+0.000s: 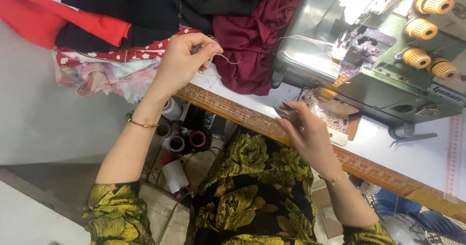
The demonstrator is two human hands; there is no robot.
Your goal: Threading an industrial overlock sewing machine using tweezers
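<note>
Pinching a thread (pixel 228 58) in closed left hand (pixel 182 63) fingertips left of the serger (pixel 383 56); right hand (pixel 306 133) grips snips (pixel 283 110). Keep thread taut, cut close.

Beside the left grip (pixel 182 63) lie maroon cloth (pixel 247 36) and red fabric with white dots (pixel 141 54). Beyond the right grip (pixel 303 131) a green sewing machine (pixel 388 75) carries yellow knobs (pixel 421 29).

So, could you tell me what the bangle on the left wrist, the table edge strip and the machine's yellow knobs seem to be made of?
Bangle: thin, glinting gold-coloured, probably metal.
Table edge strip: brown with ruler marks, looks like varnished wood.
Yellow knobs: ribbed, matt, likely plastic.
Sewing machine body: glossy green, apparently painted metal.
</note>
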